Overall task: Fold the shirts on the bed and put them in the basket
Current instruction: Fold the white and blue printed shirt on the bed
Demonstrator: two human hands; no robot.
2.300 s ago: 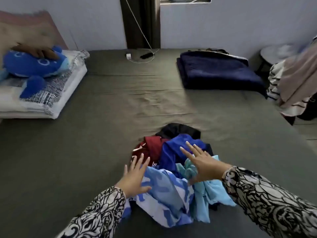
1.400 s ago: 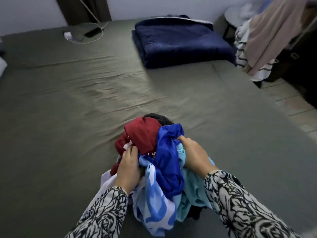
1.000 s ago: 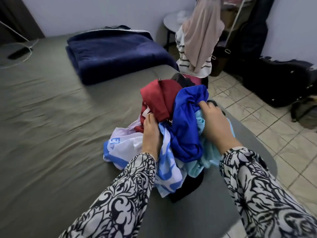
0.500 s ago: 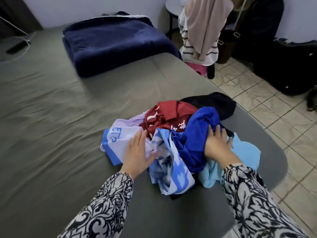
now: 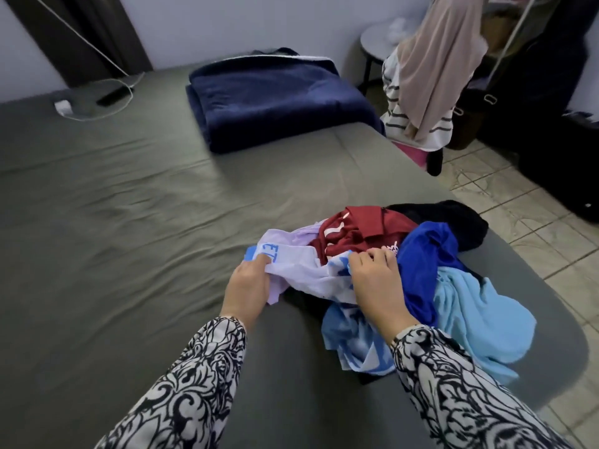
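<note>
On the grey-green bed (image 5: 129, 222), far left near the wall, a white charger (image 5: 62, 106) lies with its cable (image 5: 97, 115) looped beside a dark phone (image 5: 113, 96). Further right along the far edge sits a folded navy blanket (image 5: 278, 98). Nearer the camera, the left hand (image 5: 248, 286) grips the pale lilac-and-white shirt (image 5: 301, 270) at its left edge, fingers curled round a gathered fold just below the blue printed letters, the cloth bunching out past the knuckles. The same shirt stretches right to the right hand (image 5: 377, 286), whose fingertips are bent and pinch the fabric where the blue pattern begins. Beyond those fingers lies the rest of the pile near the bed's right edge: a maroon shirt (image 5: 359, 231) touching the fingertips, a royal blue shirt (image 5: 424, 254) just right of the hand, a black garment (image 5: 453, 218) behind, and a light blue shirt (image 5: 476, 315) spread toward the corner. Right of the bed, clothes (image 5: 431, 76) hang over a tiled floor (image 5: 525, 205).
</note>
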